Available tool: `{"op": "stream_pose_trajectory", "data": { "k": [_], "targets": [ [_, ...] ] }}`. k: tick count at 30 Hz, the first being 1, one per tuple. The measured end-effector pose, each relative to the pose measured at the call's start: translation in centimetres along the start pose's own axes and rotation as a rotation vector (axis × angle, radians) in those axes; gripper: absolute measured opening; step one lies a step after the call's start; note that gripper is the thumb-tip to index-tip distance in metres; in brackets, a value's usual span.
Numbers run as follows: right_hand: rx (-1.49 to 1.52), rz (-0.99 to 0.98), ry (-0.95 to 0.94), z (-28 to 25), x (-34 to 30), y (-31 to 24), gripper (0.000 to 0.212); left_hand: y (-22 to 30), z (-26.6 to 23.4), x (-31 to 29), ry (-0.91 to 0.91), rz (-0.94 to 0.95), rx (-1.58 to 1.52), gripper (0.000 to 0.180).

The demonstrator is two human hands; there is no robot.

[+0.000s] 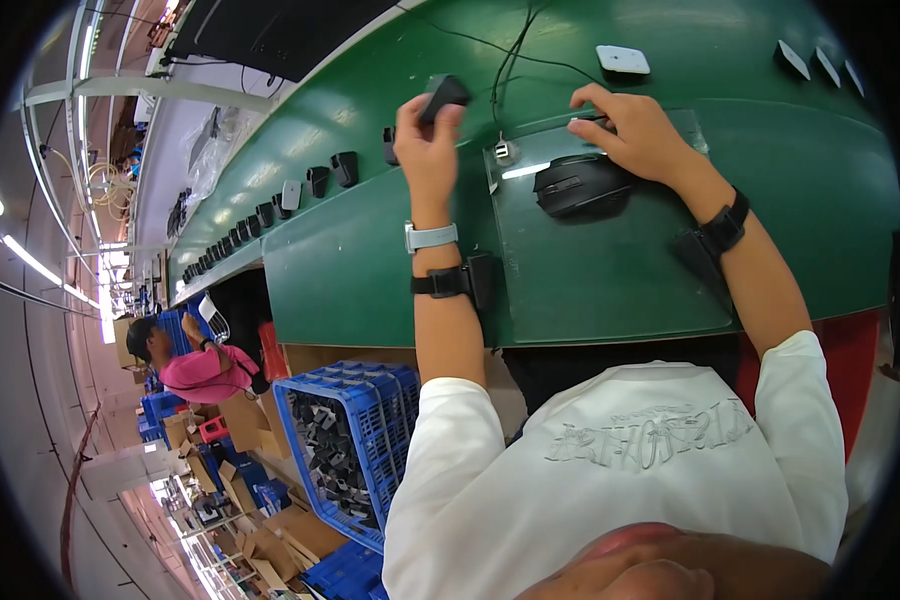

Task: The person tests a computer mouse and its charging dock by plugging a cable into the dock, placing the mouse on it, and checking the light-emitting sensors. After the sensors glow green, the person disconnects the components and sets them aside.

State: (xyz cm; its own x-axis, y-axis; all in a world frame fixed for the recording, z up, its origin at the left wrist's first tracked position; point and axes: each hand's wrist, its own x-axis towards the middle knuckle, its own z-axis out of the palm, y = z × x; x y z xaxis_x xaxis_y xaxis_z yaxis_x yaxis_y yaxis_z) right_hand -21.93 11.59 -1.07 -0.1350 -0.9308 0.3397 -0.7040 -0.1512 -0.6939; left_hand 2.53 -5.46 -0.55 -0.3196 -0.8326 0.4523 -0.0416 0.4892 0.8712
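My left hand (428, 140) is closed round a small black plastic housing (444, 97), held above the green bench. The hand is slightly blurred. My right hand (638, 132) hovers over the far edge of a clear sheet (610, 285), thumb and forefinger curled toward each other. Something small and pale shows at the fingertips, too small to name. Below that hand a black computer mouse (580, 188) lies on the sheet. A cable plug (504, 151) rests at the sheet's far left corner, between my hands.
A white-topped black device (623, 62) sits beyond my right hand, with several similar ones (792, 60) at far right. Black housings (317, 180) line the bench leftward. A blue crate (400, 405) of black parts stands below the bench edge. A person in pink (205, 372) is at left.
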Motion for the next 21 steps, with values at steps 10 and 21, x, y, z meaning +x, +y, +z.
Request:
{"op": "stream_pose_trajectory", "data": {
  "k": [10,21],
  "targets": [
    [0.212,-0.1,-0.152,-0.6,-0.4,0.0,0.021,-0.4,-0.9,4.2,-0.104,-0.321,1.415,0.052],
    [0.417,-0.359,0.226,-1.0,-0.4,0.0,0.014,1.9,15.7,9.9,-0.811,0.831,0.681,0.067]
  ]
}}
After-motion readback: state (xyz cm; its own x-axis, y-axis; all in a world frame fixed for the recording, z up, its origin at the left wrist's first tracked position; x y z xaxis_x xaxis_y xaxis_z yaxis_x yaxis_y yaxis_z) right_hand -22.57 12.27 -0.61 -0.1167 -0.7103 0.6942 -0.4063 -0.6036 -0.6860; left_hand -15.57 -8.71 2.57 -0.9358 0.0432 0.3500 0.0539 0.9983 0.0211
